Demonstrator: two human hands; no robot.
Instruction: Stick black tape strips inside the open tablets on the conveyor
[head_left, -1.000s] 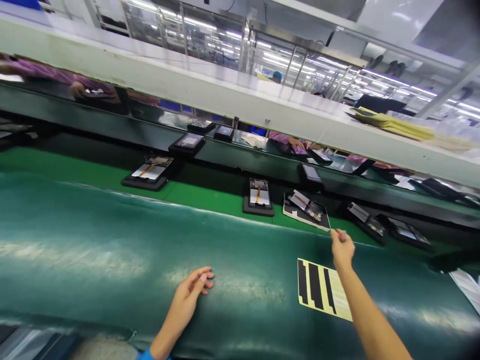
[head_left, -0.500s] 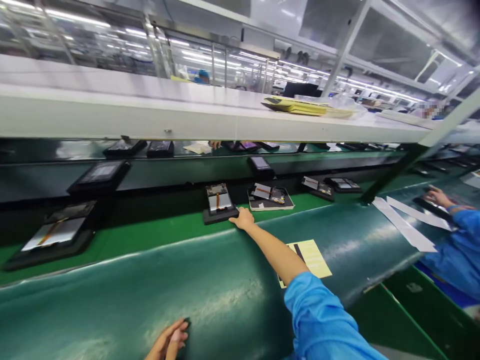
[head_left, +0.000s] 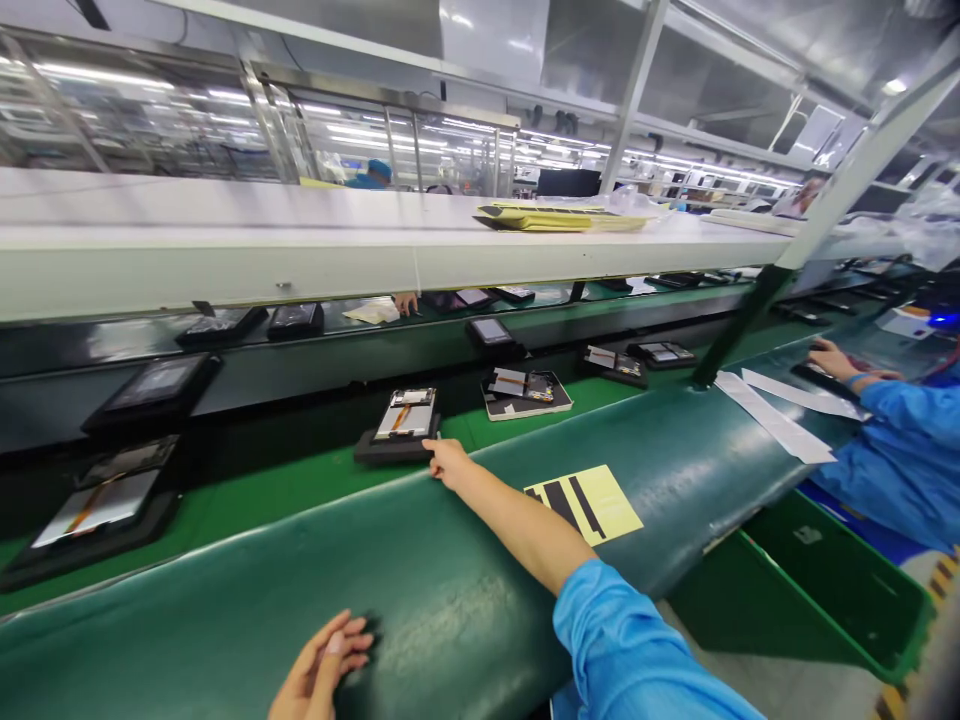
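Observation:
An opened tablet [head_left: 405,413], its silver battery and an orange ribbon cable showing, lies on a black tray [head_left: 390,449] on the green conveyor belt. My right hand [head_left: 450,463] has reached out to the near right corner of this tray, its fingers closed at the edge; the fingertips are partly hidden. Low in the view, my left hand [head_left: 324,662] hovers over the dark green work surface [head_left: 247,600] with fingers apart and nothing in them. Beside my right forearm lies a yellow sheet with black strips [head_left: 604,500].
More opened devices sit along the belt, one on a pale-edged tray [head_left: 529,408], another at the left [head_left: 105,505]. A white shelf [head_left: 337,265] crosses above. White paper strips [head_left: 772,415], a post [head_left: 739,325], a green bin [head_left: 832,580] and a co-worker's sleeve [head_left: 892,480] are right.
The black tray with the opened tablet has moved left and turned slightly, my right hand moving along at its corner. My left hand's fingers have spread a little. The view has shifted right.

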